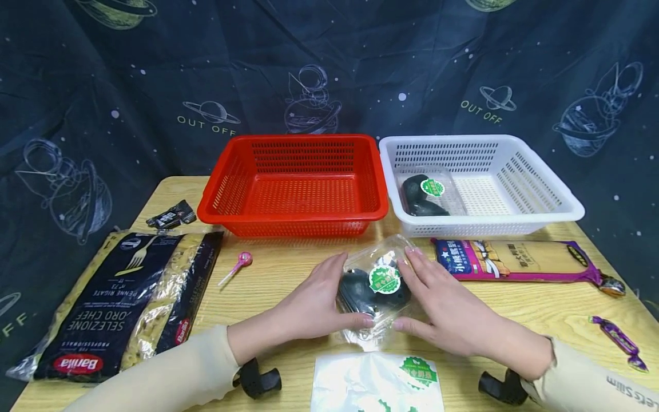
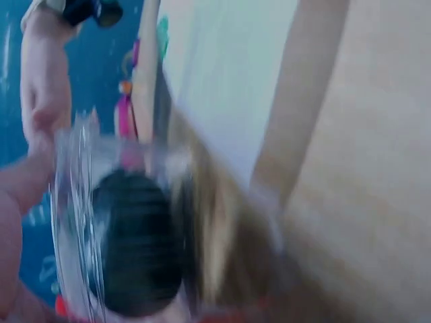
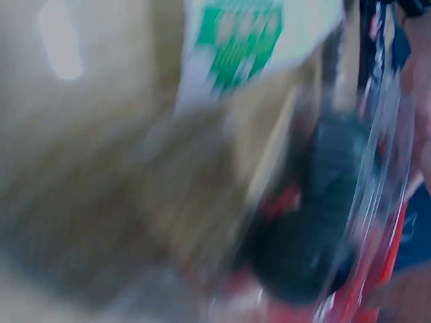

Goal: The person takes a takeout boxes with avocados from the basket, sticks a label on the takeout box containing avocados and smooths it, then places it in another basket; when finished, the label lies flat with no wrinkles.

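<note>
In the head view a clear plastic box (image 1: pixel 378 286) holds dark, rounded contents and has a round green-and-white sticker on its lid. My left hand (image 1: pixel 316 300) grips its left side, thumb at the near edge. On the other side my right hand (image 1: pixel 445 300) holds it, fingers over the lid and thumb at the near edge. Through its clear wall the left wrist view shows a dark green oval lump (image 2: pixel 135 242). Motion blur softens both wrist views. Just in front of the box lies a white sheet (image 1: pixel 373 380) with green stickers.
Behind stand a red basket (image 1: pixel 293 217) and a white basket (image 1: pixel 489 220) containing a similar box (image 1: pixel 453 197). Left lie a Barilla penne bag (image 1: pixel 113 303), a lollipop (image 1: pixel 244 259) and a black wrapper (image 1: pixel 172 216). Right are a pasta pack (image 1: pixel 530 260) and a purple candy (image 1: pixel 620 339).
</note>
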The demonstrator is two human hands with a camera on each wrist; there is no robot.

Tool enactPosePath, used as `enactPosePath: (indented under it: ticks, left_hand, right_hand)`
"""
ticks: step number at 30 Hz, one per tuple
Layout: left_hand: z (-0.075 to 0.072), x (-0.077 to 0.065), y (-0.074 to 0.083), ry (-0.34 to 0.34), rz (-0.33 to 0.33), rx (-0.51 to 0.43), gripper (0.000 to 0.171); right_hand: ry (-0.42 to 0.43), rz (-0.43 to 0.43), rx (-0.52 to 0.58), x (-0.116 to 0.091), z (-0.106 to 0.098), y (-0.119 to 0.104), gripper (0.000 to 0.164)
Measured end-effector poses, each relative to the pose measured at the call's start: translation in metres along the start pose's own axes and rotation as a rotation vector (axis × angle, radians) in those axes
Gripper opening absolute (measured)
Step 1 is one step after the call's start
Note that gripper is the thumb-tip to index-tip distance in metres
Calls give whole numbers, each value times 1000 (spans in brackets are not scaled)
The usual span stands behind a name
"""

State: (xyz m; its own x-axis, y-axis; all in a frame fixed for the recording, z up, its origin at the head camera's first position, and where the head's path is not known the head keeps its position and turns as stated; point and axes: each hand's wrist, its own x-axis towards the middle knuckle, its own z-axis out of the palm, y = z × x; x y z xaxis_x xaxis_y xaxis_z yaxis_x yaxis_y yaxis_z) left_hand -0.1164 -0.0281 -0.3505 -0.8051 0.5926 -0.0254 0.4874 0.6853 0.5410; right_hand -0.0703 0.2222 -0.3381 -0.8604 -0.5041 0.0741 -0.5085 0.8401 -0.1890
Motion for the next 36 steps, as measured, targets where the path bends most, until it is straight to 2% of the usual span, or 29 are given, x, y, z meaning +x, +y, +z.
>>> enactPosePath:
  ticks: [4, 9, 11, 16, 19, 22, 26, 28, 31, 34, 36]
  left_hand:
    - [4, -6, 11, 21, -42, -14, 112]
    - [0, -6, 11, -4, -21, -49, 101]
    - [-2, -1, 7, -26, 6, -85, 105]
    - [-1, 15, -6, -110, 99, -137, 133]
    - [2, 22, -9, -135, 157, -89, 143]
    - [3, 25, -8, -139, 205, -5, 145]
    - [5, 26, -4, -137, 227, 89, 144]
    - [6, 25, -3, -135, 222, 114, 144]
    - [8, 24, -3, -127, 213, 138, 145]
    - [8, 24, -3, -122, 210, 145, 145]
    - [9, 24, -3, -122, 208, 140, 145]
  right_hand:
    - [3, 71, 17, 3, 3, -12, 107]
    - [-24, 59, 23, 10, 3, -8, 116]
    - [-42, 29, 35, 12, 2, -4, 118]
    - [-112, -89, 100, 21, -4, 11, 121]
    - [-179, -151, 172, 28, -10, 22, 124]
    - [-242, -208, 253, 32, -15, 31, 125]
    - [-278, -236, 319, 34, -17, 37, 128]
    - [-258, -215, 331, 31, -16, 38, 130]
    - [-195, -132, 357, 22, -13, 38, 132]
    - [-136, 0, 424, 11, -7, 37, 127]
    - [-101, 101, 526, 5, -3, 35, 119]
